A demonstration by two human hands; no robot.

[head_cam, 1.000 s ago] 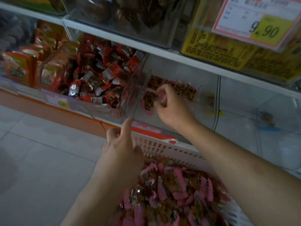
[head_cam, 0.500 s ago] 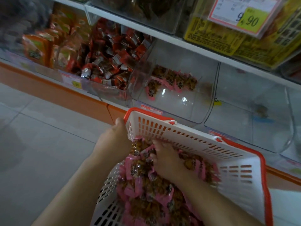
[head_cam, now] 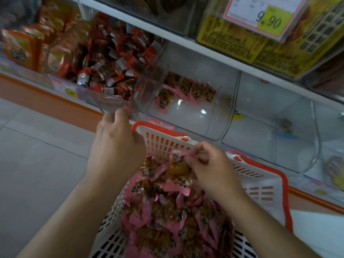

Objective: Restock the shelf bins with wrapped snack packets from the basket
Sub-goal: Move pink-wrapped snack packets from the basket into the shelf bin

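Observation:
A white basket with an orange rim sits low in front of me, heaped with pink-wrapped snack packets. My left hand grips the basket's far left corner. My right hand is inside the basket and pinches a few pink packets just above the heap. Straight ahead on the lower shelf is a clear bin with several of the same pink packets lying at its back.
Left of that bin, another clear bin is full of red packets, and orange packs stand further left. To the right is a nearly bare clear bin. A price card reading 9.90 hangs from the upper shelf. Grey floor tiles lie at left.
My right hand came back from the shelf bin, dipped into the basket and now lifts a few pink packets. My left hand closed on the basket's corner, and the view shifted.

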